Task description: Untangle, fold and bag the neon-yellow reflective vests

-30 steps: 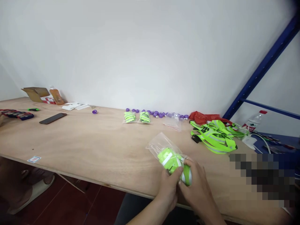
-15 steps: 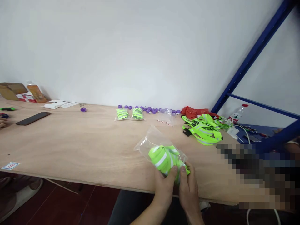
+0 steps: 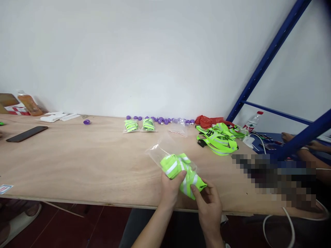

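A folded lime-green strap with silver stripes is partly inside a clear plastic bag above the table's front part. My left hand is closed round the bag and the strap in it, thumb on top. My right hand pinches the strap's lower right end, which sticks out of the bag. Farther back lie two filled bags, one left of the other, and a flat clear bag. A loose pile of green straps lies to the right, by a red bag.
Several purple rolls line the wall on the wooden table. A phone, papers and an orange bottle are at left. A blue frame, clear bottle and another person's arm are at right.
My right hand has moved apart from my left, and more of the strap's lower end shows between them. The view has shifted, so the background sits farther left.
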Demonstrator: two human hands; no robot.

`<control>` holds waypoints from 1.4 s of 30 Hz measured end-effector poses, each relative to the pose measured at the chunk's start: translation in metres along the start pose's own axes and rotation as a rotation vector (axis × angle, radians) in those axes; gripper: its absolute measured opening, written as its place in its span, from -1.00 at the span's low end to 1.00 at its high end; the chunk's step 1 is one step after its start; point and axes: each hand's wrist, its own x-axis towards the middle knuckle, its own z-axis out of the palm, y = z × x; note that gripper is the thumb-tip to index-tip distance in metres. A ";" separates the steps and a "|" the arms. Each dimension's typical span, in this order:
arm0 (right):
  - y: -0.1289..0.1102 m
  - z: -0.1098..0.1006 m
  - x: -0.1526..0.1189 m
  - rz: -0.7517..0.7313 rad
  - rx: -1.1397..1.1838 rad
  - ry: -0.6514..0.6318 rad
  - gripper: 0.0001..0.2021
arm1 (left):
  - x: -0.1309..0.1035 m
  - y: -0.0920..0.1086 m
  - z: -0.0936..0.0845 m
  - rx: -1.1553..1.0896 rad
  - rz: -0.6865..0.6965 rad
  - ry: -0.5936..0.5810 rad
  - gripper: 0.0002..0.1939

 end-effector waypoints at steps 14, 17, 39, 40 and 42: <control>0.021 0.007 0.001 0.214 0.382 -0.104 -0.60 | -0.015 -0.012 0.000 0.169 -0.054 -0.186 -0.58; 0.015 0.005 -0.002 0.223 0.467 -0.192 -0.65 | -0.012 -0.005 -0.001 0.193 -0.050 -0.201 -0.57; -0.002 0.013 -0.009 0.220 0.692 -0.214 -0.58 | -0.015 0.015 0.008 0.326 -0.150 -0.328 -0.61; -0.005 0.012 -0.010 0.219 0.709 -0.238 -0.57 | -0.014 0.014 0.009 0.327 -0.154 -0.322 -0.60; -0.008 0.010 -0.012 0.219 0.738 -0.292 -0.52 | -0.014 0.012 0.009 0.337 -0.164 -0.324 -0.59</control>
